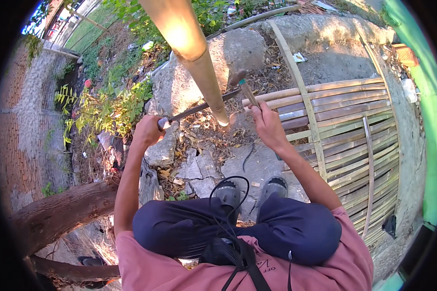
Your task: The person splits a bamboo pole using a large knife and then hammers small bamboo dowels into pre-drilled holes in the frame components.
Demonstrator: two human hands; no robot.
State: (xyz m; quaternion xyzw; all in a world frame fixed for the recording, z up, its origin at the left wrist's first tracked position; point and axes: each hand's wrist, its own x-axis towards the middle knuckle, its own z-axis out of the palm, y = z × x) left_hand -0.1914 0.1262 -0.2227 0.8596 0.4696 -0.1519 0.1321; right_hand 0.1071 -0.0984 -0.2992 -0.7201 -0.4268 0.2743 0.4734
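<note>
My left hand (pixel 147 131) is closed round the handle of a machete (pixel 188 112), whose long dark blade points right and slightly away from me. The blade crosses a thick bamboo pole (pixel 199 72) near its lower end; whether it cuts into the pole or only lies against it, I cannot tell. My right hand (pixel 268 125) grips the wooden handle of a hammer (pixel 248 92). Its head is raised just right of the pole, close to the machete's tip. The pole rises from the littered ground toward the top of the view.
Split bamboo slats (pixel 349 121) lie side by side on the right, with crosspieces over them. A green wall (pixel 429 121) bounds that side. Leafy plants (pixel 107 104) and a tree trunk (pixel 63 208) stand left. Broken concrete (pixel 204 165) and dry leaves lie before my shoes (pixel 228 194).
</note>
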